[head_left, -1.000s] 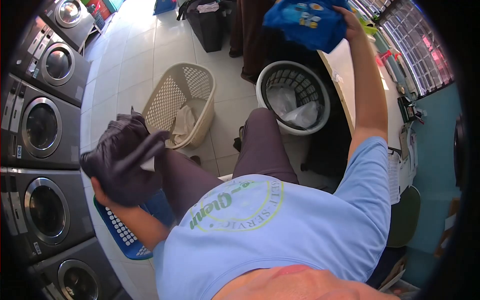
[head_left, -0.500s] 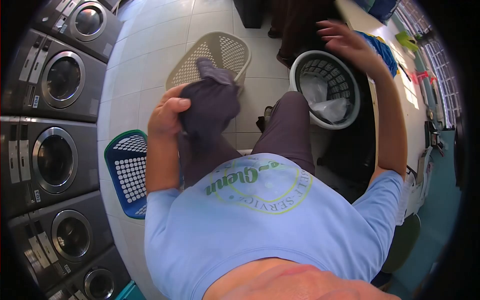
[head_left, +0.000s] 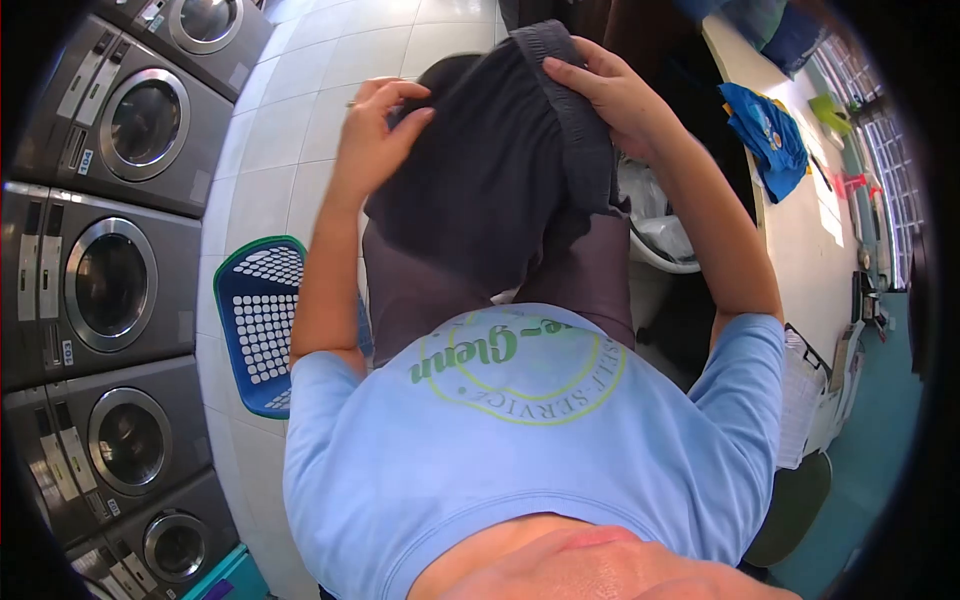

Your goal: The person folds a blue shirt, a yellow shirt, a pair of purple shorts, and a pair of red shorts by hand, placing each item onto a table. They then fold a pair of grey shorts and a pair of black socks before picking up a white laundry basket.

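Left hand (head_left: 385, 130) loosely curled, thumb apart; right hand (head_left: 612, 92) pinching.

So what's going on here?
A person in a light blue T-shirt has a dark garment spread above their lap. The right hand grips it by the gathered waistband; the left hand is open at its other side, though contact isn't clear. A blue printed cloth lies on the table at right.

The dark garment (head_left: 470, 165) hides much of the white basket (head_left: 668, 264) behind it.
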`<move>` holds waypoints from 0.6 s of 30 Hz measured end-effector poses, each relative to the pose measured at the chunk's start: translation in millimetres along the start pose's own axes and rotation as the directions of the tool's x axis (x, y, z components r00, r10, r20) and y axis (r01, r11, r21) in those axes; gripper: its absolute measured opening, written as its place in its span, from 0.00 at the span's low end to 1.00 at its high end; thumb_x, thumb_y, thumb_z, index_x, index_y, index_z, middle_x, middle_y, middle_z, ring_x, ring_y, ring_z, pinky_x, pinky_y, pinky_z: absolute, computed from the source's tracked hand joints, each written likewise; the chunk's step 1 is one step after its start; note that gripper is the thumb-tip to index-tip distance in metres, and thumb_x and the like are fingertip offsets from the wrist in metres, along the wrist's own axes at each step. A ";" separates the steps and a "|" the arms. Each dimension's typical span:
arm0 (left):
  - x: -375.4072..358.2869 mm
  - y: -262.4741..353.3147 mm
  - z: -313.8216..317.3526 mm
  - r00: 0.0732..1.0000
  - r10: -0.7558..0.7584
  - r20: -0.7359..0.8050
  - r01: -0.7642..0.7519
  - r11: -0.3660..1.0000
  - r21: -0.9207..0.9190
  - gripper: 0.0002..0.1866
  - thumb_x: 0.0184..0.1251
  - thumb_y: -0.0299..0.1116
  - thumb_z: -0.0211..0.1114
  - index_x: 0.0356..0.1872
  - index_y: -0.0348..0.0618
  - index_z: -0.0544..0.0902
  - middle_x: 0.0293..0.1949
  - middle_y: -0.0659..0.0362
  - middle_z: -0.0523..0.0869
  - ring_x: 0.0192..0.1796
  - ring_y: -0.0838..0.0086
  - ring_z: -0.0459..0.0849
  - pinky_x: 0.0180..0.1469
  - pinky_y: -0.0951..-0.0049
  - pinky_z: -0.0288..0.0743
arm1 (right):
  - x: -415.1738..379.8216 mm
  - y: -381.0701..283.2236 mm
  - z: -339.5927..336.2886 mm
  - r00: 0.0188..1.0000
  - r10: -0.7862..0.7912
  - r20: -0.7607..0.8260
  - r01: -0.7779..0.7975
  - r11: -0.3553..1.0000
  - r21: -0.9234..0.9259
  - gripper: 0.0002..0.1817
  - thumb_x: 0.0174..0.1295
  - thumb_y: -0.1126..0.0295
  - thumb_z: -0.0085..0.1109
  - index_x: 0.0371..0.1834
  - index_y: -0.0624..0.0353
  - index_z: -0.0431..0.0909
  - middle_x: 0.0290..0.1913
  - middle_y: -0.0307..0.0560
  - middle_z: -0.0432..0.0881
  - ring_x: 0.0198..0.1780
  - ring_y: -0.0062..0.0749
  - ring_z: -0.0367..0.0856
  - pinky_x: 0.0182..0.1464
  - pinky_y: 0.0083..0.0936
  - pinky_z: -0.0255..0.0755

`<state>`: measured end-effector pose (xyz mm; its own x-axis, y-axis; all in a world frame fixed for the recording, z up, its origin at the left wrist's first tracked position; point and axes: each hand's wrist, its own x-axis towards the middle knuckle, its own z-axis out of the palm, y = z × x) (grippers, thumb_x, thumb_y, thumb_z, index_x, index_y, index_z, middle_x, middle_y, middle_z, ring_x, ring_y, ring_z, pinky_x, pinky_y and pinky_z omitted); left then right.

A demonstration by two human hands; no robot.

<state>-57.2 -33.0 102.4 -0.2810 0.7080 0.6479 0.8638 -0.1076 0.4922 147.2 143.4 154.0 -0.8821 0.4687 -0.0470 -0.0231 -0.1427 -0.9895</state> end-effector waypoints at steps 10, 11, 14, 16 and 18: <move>-77.9 82.5 110.1 0.959 -0.038 0.282 0.179 0.850 -0.495 0.20 0.51 0.30 0.68 0.46 0.37 0.77 0.48 0.47 0.78 0.50 0.54 0.77 0.52 0.62 0.72 | -72.3 89.0 30.8 0.992 -0.058 -0.115 0.050 0.996 -0.071 0.12 0.58 0.71 0.64 0.37 0.59 0.68 0.50 0.42 0.74 0.47 0.20 0.72 0.52 0.19 0.67; -85.2 81.2 114.9 0.950 0.009 0.312 0.144 0.875 -0.462 0.18 0.53 0.30 0.66 0.46 0.38 0.77 0.49 0.47 0.77 0.51 0.54 0.77 0.53 0.61 0.71 | -80.1 101.8 21.9 0.989 -0.062 -0.133 0.043 0.989 -0.139 0.13 0.58 0.72 0.64 0.38 0.59 0.68 0.50 0.43 0.73 0.47 0.20 0.72 0.52 0.18 0.68; -96.9 86.6 121.2 0.924 0.037 0.381 0.147 0.884 -0.445 0.15 0.58 0.30 0.62 0.46 0.38 0.78 0.50 0.48 0.77 0.54 0.53 0.75 0.56 0.59 0.69 | -97.4 110.1 20.2 0.985 -0.037 -0.168 0.016 0.992 -0.126 0.14 0.59 0.74 0.62 0.43 0.59 0.67 0.49 0.43 0.74 0.48 0.19 0.73 0.49 0.18 0.69; -95.9 96.9 119.1 0.916 -0.090 0.390 0.302 0.795 -0.527 0.14 0.60 0.30 0.60 0.46 0.37 0.78 0.51 0.48 0.77 0.56 0.52 0.73 0.58 0.57 0.67 | -100.9 114.1 19.7 0.979 -0.045 -0.199 0.028 0.996 -0.086 0.12 0.60 0.76 0.58 0.45 0.59 0.67 0.49 0.43 0.74 0.48 0.19 0.73 0.48 0.18 0.69; -94.8 91.5 122.6 0.906 -0.094 0.413 0.322 0.787 -0.527 0.13 0.61 0.28 0.57 0.46 0.36 0.78 0.48 0.51 0.78 0.53 0.59 0.75 0.55 0.63 0.69 | -101.4 114.2 17.9 0.973 -0.074 -0.219 0.044 0.989 -0.141 0.12 0.60 0.79 0.54 0.46 0.60 0.66 0.48 0.43 0.75 0.48 0.21 0.74 0.48 0.18 0.69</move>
<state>99.7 -24.3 14.7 -0.1628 0.9398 0.3004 0.3687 -0.2245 0.9020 225.6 63.9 48.1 -0.7535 0.6574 -0.0020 0.0049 0.0025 -1.0000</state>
